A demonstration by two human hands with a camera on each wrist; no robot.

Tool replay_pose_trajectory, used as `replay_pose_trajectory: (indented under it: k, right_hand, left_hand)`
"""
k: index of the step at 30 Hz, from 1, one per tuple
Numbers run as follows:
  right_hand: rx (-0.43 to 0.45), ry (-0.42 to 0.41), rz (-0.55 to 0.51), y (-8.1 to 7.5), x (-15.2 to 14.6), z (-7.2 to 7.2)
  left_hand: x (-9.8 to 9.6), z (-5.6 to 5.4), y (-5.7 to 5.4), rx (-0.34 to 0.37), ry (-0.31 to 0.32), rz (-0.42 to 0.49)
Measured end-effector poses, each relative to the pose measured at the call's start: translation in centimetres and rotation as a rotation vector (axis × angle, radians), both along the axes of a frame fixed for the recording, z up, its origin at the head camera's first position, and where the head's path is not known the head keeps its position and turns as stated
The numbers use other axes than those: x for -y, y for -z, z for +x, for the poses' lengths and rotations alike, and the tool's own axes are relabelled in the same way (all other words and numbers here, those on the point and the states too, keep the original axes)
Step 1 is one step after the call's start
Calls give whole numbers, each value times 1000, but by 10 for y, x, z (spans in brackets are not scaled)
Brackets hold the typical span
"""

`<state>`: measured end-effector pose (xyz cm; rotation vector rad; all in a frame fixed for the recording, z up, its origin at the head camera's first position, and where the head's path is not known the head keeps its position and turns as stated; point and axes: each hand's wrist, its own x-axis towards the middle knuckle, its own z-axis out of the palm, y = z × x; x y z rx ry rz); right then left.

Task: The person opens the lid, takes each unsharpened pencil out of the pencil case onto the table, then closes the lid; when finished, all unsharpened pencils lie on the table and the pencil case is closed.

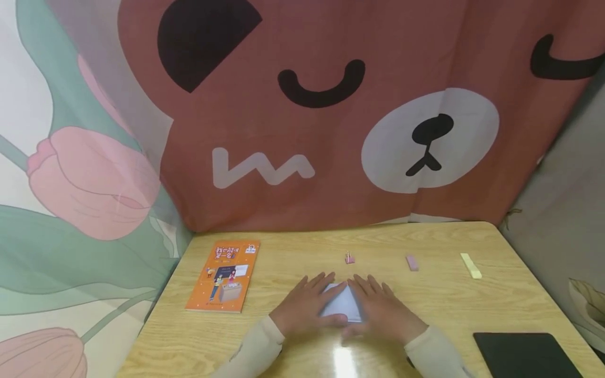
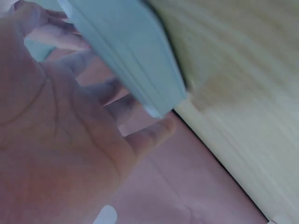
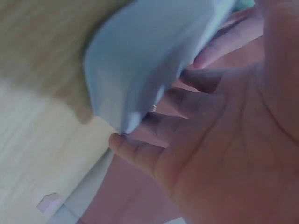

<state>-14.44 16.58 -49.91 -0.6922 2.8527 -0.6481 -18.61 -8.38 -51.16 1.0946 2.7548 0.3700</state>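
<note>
Between both hands in the head view is a pale blue, slab-like thing; only a triangular part shows, and its exact kind cannot be told. My left hand lies against its left side and my right hand against its right, fingers extended and spread forward. In the left wrist view, the slab has layered edges, with the fingers of the left hand alongside. The right wrist view has the slab next to the fairly straight fingers of the right hand.
An orange book lies at the table's left. Beyond the hands sit a pink binder clip, a small mauve block and a pale yellow strip. A black flat pad occupies the front right; a bear-print curtain hangs behind.
</note>
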Motion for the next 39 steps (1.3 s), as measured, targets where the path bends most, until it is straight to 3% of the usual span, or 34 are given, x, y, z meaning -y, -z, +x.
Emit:
replay_pose_trajectory:
  k: [8, 17, 22, 28, 37, 39]
  right_hand:
    - [-84, -9, 35, 9, -5, 1]
    - [-163, -47, 25, 11, -10, -2]
    - [-172, -50, 9, 14, -10, -5]
    - [-168, -57, -6, 14, -11, -8]
    - [-177, -63, -30, 11, -10, -9]
    - [-164, -61, -32, 10, -10, -9]
  left_hand:
    - [2, 4, 3, -55, 46, -43]
    - [1, 4, -6, -166, 99, 32]
    - [-3, 0, -8, -254, 91, -8]
    - [-6, -9, -6, -370, 150, -69]
    - [-9, -14, -10, -434, 196, -123]
    - [-9, -16, -11, -405, 197, -103]
